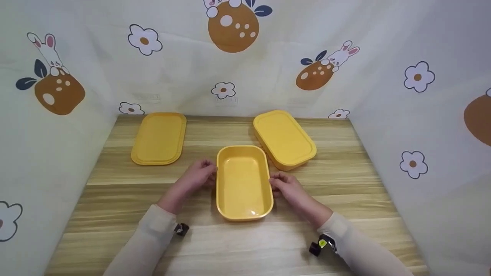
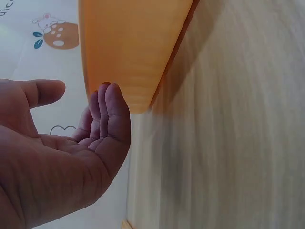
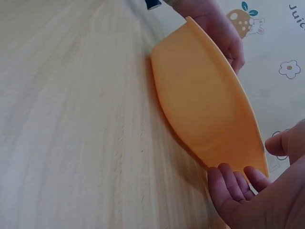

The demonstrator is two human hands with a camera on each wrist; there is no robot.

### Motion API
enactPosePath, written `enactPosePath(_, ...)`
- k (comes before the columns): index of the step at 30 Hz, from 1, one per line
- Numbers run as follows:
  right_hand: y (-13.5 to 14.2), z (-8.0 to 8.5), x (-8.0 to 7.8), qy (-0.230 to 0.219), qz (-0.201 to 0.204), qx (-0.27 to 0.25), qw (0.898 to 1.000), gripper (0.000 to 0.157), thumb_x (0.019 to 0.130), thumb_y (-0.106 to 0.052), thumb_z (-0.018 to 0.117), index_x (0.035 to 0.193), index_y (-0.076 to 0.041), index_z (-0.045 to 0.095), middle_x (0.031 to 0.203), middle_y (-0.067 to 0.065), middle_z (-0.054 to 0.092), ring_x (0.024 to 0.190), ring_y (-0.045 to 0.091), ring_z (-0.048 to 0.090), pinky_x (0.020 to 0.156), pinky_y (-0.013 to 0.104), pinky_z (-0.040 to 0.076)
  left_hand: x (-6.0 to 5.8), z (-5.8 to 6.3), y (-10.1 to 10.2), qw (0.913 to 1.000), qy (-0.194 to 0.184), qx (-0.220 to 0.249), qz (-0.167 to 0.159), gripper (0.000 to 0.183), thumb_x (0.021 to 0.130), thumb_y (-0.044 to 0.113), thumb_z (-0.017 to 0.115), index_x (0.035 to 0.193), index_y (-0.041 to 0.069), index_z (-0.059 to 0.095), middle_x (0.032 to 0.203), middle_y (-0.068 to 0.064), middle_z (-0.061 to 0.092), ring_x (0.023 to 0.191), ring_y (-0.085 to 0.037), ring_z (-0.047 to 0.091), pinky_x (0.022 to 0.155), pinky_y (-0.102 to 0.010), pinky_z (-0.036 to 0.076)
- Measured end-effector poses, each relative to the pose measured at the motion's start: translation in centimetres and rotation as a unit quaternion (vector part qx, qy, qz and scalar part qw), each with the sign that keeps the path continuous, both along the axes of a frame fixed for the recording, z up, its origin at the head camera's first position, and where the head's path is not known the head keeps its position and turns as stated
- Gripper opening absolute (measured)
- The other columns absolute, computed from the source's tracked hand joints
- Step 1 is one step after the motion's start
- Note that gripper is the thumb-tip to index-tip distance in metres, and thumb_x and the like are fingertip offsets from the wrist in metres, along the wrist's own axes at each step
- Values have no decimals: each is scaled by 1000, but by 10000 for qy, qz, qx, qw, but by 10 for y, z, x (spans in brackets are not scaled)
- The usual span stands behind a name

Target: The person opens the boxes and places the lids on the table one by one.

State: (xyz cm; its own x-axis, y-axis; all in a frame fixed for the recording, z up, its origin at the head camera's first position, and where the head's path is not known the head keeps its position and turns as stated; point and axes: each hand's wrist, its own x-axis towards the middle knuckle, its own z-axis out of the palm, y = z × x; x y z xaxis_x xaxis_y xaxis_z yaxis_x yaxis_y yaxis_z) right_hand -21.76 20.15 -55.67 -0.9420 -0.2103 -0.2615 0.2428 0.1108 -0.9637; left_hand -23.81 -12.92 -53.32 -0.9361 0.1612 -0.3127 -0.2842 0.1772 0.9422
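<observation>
Container (image 1: 242, 186), lidless, central on table (image 1: 245, 249), is being touched on opposite sides by left hand (image 1: 196, 174) and right hand (image 1: 288, 188), thumbs apart from fingers, probably being steadied best by even pressure.

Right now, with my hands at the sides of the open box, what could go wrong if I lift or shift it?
Slipping: your left hand has its fingers against the side of the open box, but its thumb stands clear of the wall, so a lift might slide or tip.

Bumping: the closed box sits close to the open box's far right corner, so moving right could knock it.
</observation>
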Motion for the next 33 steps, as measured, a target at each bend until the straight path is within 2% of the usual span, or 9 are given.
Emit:
enactPosePath(3,-2,1,-3,-152,-123,-54,9998,22,107,-13,63,120,5,65,96,9,73,89,19,74,79,33,64,1,-2,3,9999,-139,60,75,16,107,14,58,117,1,58,105,-15,68,89,-25,69,83,-45,64)
enactPosePath(8,-3,1,-6,-379,-275,-231,9986,12,106,-14,64,111,-3,65,89,5,68,83,17,68,74,31,62,4,-6,7,9980,-379,459,209,9,104,10,59,111,6,54,100,-13,67,84,-23,69,74,-39,64)
enactPosePath(13,-3,2,-7,-486,-167,-453,9977,8,106,-13,64,108,-6,64,88,4,66,81,16,66,70,30,60,8,-9,9,9960,-430,729,277,12,100,6,59,109,6,52,95,-12,66,78,-21,69,66,-36,63)
enactPosePath(17,-1,3,-8,-524,-92,-619,9967,10,104,-9,66,112,-3,65,92,5,68,80,17,68,70,32,61,11,-11,9,9954,-394,835,248,26,94,3,61,118,5,50,102,-13,65,78,-21,69,62,-35,62)
enactPosePath(21,-1,3,-9,-528,-108,-616,9966,16,101,-7,68,116,-1,63,96,7,68,80,19,68,70,33,62,11,-13,9,9961,-197,812,271,38,90,-2,61,126,2,50,110,-14,63,82,-22,68,63,-35,63)
enactPosePath(26,-1,5,-10,-479,-53,-544,9974,22,101,-6,69,121,0,62,93,7,67,77,19,66,64,33,61,11,-13,8,9954,-151,906,285,40,92,-5,61,130,0,50,112,-14,62,86,-21,67,66,-36,65)
enactPosePath(33,-5,5,-11,-466,-62,-549,9974,23,101,-3,64,122,1,58,91,7,63,71,18,62,55,30,56,15,-17,7,9932,-186,1112,286,39,94,-3,62,131,0,49,105,-12,65,80,-18,67,63,-33,63)
